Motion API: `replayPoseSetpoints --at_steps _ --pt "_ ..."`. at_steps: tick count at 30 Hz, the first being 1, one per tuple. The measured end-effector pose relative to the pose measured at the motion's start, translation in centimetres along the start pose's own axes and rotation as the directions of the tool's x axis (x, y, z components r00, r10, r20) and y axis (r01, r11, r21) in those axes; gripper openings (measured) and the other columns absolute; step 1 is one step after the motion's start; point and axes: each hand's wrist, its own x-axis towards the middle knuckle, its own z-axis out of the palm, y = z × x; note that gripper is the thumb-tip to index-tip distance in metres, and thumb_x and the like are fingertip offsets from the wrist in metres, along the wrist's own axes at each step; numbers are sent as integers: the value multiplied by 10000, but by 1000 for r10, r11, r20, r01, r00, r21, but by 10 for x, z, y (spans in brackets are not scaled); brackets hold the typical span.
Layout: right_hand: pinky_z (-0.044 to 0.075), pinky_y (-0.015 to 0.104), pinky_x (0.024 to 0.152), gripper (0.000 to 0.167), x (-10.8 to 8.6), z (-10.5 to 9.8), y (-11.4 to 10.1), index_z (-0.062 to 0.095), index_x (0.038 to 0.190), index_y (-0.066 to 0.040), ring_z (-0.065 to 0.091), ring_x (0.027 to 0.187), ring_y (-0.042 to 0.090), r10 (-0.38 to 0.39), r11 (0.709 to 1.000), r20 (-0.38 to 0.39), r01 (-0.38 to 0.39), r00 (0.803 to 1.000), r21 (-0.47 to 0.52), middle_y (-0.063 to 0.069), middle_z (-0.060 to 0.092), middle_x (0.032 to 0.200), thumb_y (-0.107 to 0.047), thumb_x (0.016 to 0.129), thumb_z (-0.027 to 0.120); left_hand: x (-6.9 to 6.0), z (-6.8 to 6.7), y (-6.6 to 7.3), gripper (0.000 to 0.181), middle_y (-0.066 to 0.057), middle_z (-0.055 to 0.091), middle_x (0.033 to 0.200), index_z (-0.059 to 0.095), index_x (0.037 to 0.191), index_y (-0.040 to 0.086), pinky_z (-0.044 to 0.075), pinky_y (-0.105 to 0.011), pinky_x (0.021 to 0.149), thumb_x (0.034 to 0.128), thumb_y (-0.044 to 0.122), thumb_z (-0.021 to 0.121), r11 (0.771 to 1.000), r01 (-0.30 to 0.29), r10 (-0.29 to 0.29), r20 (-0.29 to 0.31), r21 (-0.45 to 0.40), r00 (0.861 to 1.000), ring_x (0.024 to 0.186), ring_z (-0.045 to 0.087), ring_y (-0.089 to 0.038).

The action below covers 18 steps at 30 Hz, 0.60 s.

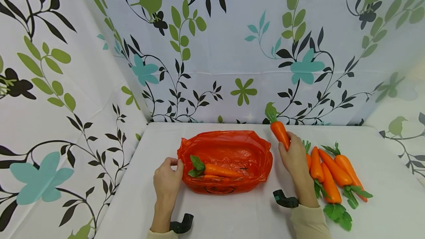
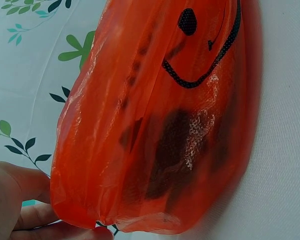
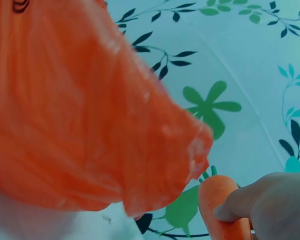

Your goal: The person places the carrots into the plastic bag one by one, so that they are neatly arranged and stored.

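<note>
One thin, crinkled red plastic bag, probably slippery and easily torn, has its left rim pinched by the left hand, loose carrots lie to its right, and beside its right edge the right hand grips a smooth, tapered carrot, likely light and stiff, best held mid-body.

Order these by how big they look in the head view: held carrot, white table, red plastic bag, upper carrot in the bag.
1. White table
2. Red plastic bag
3. Held carrot and upper carrot in the bag: too alike to rank
</note>
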Motion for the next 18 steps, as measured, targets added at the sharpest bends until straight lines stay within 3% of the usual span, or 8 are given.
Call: replayPoseSetpoints --at_steps 7,18 --pt "520 553 962 581 -6 -7 -11 354 1510 7 511 1101 381 -22 999 -9 23 1000 28 263 486 1384 -188 997 544 0 -1 0 229 -159 758 804 725 897 4 517 -262 513 920 225 670 1000 -11 11 -4 -1 1000 534 580 -174" --pt "541 556 913 541 -16 -12 -24 426 1472 -11 540 1084 371 -154 987 -39 155 987 50 243 531 1354 -170 978 579 -1 1 0 200 -143 754 790 722 886 13 517 -256 515 909 208 683 1000 -13 13 -9 -6 1000 524 554 -157"
